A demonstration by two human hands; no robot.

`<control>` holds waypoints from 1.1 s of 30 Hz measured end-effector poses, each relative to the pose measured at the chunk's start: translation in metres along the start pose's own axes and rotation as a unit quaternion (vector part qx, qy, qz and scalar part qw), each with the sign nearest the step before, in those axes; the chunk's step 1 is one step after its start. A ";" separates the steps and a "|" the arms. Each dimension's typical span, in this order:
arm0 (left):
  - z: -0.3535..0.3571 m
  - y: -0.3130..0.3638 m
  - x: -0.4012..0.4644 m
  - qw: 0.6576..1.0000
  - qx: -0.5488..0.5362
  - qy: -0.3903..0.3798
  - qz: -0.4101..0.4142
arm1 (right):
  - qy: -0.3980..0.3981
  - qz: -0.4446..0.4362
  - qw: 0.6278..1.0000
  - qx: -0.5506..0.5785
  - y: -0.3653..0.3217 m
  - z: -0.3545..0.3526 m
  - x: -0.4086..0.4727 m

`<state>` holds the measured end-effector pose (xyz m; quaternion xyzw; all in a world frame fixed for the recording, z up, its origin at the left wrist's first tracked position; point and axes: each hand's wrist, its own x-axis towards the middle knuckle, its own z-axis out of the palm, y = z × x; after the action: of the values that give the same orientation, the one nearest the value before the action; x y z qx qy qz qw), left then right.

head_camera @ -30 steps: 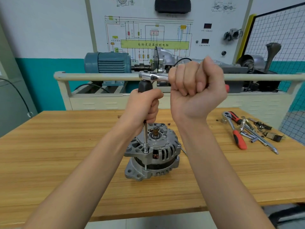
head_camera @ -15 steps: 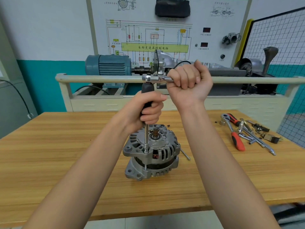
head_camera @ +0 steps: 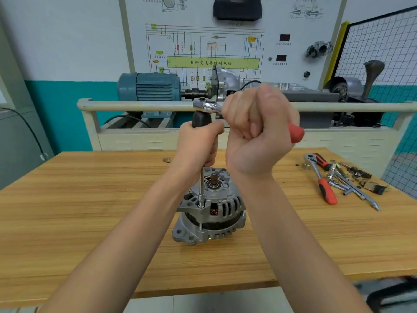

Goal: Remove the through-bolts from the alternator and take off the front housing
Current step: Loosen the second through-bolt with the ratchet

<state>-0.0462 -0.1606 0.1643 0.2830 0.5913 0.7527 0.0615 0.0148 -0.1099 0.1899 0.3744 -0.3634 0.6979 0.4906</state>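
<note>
The alternator [head_camera: 211,211] stands upright mid-bench [head_camera: 67,222], just in front of you. Above it your left hand [head_camera: 198,145] wraps the black extension grip [head_camera: 201,118], its shaft seated on a through-bolt [head_camera: 200,205]. Your right hand [head_camera: 259,134] fists the ratchet [head_camera: 208,106] by its red handle.

Centre of frame: alternator [head_camera: 211,211] stands on the bench [head_camera: 90,211].
Right of frame: loose tools [head_camera: 338,179] lie on the bench.
Upper frame: motor rig [head_camera: 150,86] sits behind the bench, wiring board [head_camera: 203,48] behind it.

Grey alternator [head_camera: 208,213] upright on table, socket extension [head_camera: 201,186] on through-bolt [head_camera: 200,206].
</note>
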 end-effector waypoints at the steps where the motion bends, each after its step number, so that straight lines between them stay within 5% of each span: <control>1: -0.002 0.000 0.000 1.000 -0.002 -0.015 0.002 | -0.001 0.003 1.000 0.002 0.000 -0.001 0.001; 5: -0.018 0.003 0.003 0.986 -0.028 -0.164 -0.009 | 0.031 0.126 0.980 0.148 -0.003 -0.018 0.019; 10: -0.019 0.006 0.007 0.956 -0.075 -0.275 -0.068 | 0.176 0.256 0.888 0.339 0.005 -0.043 0.036; 14: -0.016 0.005 0.008 0.965 -0.075 -0.236 -0.091 | 0.179 0.242 0.903 0.309 0.006 -0.040 0.034; 20: -0.003 0.000 0.000 0.998 -0.035 -0.045 -0.017 | 0.025 0.093 0.990 0.106 0.000 -0.014 0.012; 25: 0.003 0.000 -0.001 0.999 -0.013 0.033 0.003 | -0.007 -0.005 1.000 -0.017 0.003 -0.001 0.001; 29: -0.005 -0.001 0.001 1.000 0.004 -0.020 0.002 | 0.011 0.098 0.988 0.118 -0.001 -0.017 0.016; 33: -0.016 0.005 0.002 0.983 -0.004 -0.182 -0.020 | 0.135 0.246 0.910 0.305 0.002 -0.040 0.033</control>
<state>-0.0550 -0.1749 0.1676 0.4031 0.5726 0.6897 0.1841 -0.0019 -0.0617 0.2003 0.3069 -0.1440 0.9170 0.2102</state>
